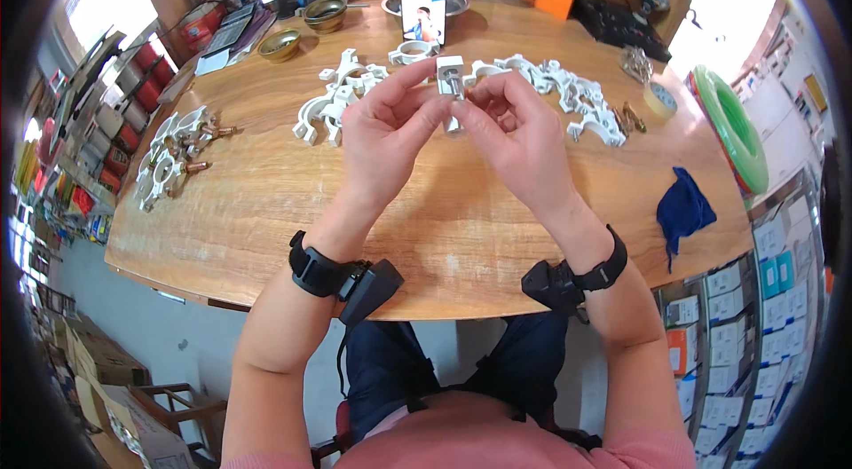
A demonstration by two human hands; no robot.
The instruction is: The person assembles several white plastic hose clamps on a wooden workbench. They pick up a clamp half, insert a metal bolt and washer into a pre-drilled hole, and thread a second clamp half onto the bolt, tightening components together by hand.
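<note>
two brass bowls [303, 29], one phone [423, 4], one blue cloth [683, 212], one tape roll [660, 100]

We see both forearms reaching up from below, each with a black wrist strap. Our left hand [383, 134] and right hand [517, 136] meet fingertip to fingertip, fingers curled, pinching together between them.
</note>
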